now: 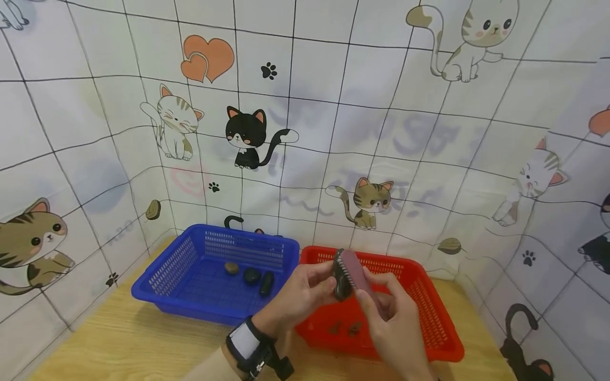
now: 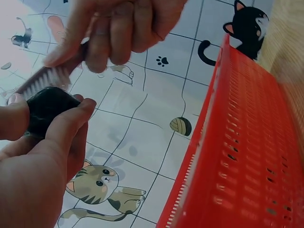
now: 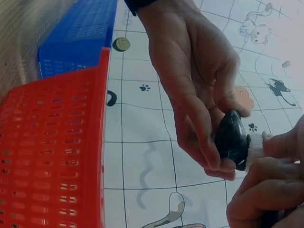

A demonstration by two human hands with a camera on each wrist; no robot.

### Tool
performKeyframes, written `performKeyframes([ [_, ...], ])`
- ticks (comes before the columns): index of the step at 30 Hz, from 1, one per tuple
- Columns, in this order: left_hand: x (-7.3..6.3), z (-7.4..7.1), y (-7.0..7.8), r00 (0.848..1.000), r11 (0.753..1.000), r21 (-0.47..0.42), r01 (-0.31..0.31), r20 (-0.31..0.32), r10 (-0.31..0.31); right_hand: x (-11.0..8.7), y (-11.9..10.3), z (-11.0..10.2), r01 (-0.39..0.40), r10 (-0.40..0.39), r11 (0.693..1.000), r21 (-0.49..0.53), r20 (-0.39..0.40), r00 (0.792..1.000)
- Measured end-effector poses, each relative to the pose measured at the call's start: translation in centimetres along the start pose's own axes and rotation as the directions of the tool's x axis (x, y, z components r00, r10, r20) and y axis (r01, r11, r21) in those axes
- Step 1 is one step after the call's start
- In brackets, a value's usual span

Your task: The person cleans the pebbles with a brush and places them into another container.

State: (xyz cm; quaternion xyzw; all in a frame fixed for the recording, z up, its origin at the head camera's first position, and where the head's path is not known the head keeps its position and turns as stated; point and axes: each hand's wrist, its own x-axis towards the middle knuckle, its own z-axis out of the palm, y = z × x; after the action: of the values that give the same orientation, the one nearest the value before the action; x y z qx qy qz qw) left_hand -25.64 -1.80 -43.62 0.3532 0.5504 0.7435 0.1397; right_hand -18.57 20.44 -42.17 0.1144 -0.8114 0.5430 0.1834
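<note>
A dark, glossy stone (image 1: 341, 280) is pinched between the thumb and fingers of my left hand (image 1: 305, 291), above the red basket's near left part. My right hand (image 1: 395, 317) grips a brush (image 1: 358, 272) with a pinkish back and pale bristles. In the head view the bristles meet the stone's right side. The left wrist view shows the brush (image 2: 52, 78) lying across the top of the stone (image 2: 50, 109). From the right wrist, the bristles (image 3: 255, 151) touch the stone (image 3: 231, 137), while my right fingers hide most of the brush.
A blue basket (image 1: 190, 312) on the wooden table (image 1: 114, 344) holds a brown stone (image 1: 231, 268) and two dark stones (image 1: 251, 275). Beside it, the red basket (image 1: 438, 317) has a few dark brownish pieces (image 1: 353, 328) in it. A cat-printed sheet (image 1: 310, 132) hangs behind.
</note>
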Motion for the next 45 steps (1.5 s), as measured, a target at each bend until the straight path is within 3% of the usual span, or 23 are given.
performKeyframes([
  [5, -0.2, -0.4, 0.4, 0.999, 0.999, -0.032, -0.022, -0.026, 0.021, 0.3, 0.0, -0.2, -0.036, 0.035, 0.999, -0.017, -0.016, 0.999],
  [11, -0.3, -0.8, 0.5, 0.994, 0.994, -0.072, -0.085, -0.078, 0.079, 0.0, -0.1, 0.1, -0.054, 0.052, 0.998, 0.032, 0.059, 0.997],
  [15, -0.3, -0.7, 0.3, 0.996, 0.997, -0.060, -0.058, -0.069, 0.054, -0.3, -0.3, 0.3, -0.034, 0.026, 0.997, 0.076, 0.100, 0.995],
  [21, 0.0, 0.2, 0.2, 0.999, 0.998, 0.044, 0.049, 0.000, -0.049, 0.0, -0.7, -0.3, 0.006, -0.007, 1.000, 0.015, 0.014, 1.000],
  [24, -0.1, 0.0, 0.5, 0.999, 0.999, 0.003, 0.037, 0.003, -0.037, 0.4, -0.6, -0.8, 0.001, -0.001, 1.000, -0.021, -0.016, 1.000],
  [29, -0.1, -0.6, 0.9, 0.999, 0.998, -0.050, -0.043, -0.028, 0.042, 0.6, -0.6, -1.2, -0.027, 0.027, 0.999, -0.029, -0.003, 1.000],
  [34, -0.3, -1.0, 1.0, 0.995, 0.998, -0.038, -0.046, -0.086, 0.042, 0.4, -0.5, -1.1, -0.055, 0.055, 0.999, 0.001, 0.045, 0.997],
  [39, 0.1, -1.2, 1.2, 0.993, 0.994, -0.095, -0.047, -0.111, 0.036, 0.5, -0.3, -1.3, -0.027, 0.027, 0.999, 0.019, -0.016, 1.000],
  [45, 0.2, -1.1, 1.0, 0.998, 0.986, -0.154, -0.059, -0.041, 0.054, 0.8, 0.1, -1.5, -0.014, 0.017, 0.999, 0.047, -0.047, 0.999],
])
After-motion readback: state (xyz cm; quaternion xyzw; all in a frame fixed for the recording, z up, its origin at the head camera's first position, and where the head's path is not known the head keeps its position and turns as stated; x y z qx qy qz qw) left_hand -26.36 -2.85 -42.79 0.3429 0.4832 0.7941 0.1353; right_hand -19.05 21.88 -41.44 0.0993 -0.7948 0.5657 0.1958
